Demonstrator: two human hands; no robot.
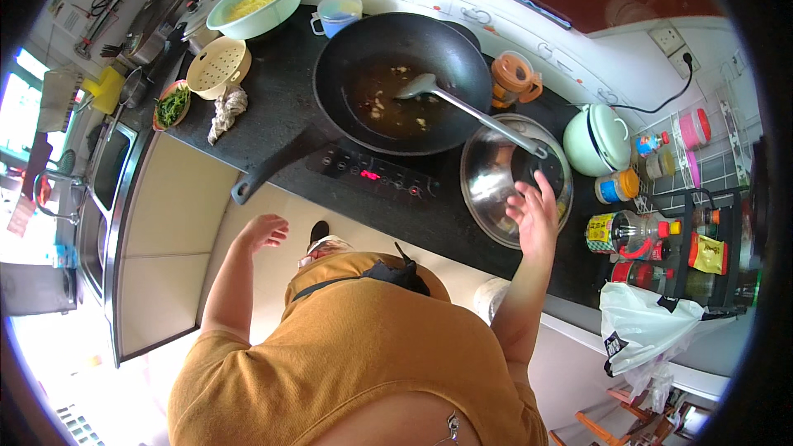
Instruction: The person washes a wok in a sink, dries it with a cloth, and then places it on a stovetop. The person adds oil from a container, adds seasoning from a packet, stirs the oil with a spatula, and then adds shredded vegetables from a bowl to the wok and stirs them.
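Observation:
A black wok (347, 99) with oil and small browned bits stands on the induction cooktop (334, 164), whose red display is lit. A metal spatula (477, 113) rests in it, its handle reaching over the steel lid (489, 192) at the right. My right hand (534, 209) hovers above the lid's lower right part, fingers apart and slightly bent, holding nothing, near the spatula's handle end. My left hand (266, 232) is in front of the counter edge, below the wok's long handle (272, 161), fingers loosely curled, with nothing seen in it.
At the left are a green basin (285, 15) of pale yellow shreds, a perforated cream basket (198, 71), a crumpled cloth (228, 114) and a bowl of greens (172, 108). Behind stands a lidded cup (339, 15). Right are an orange-lidded jug (511, 74), a green pot (591, 142) and sauce bottles (629, 232).

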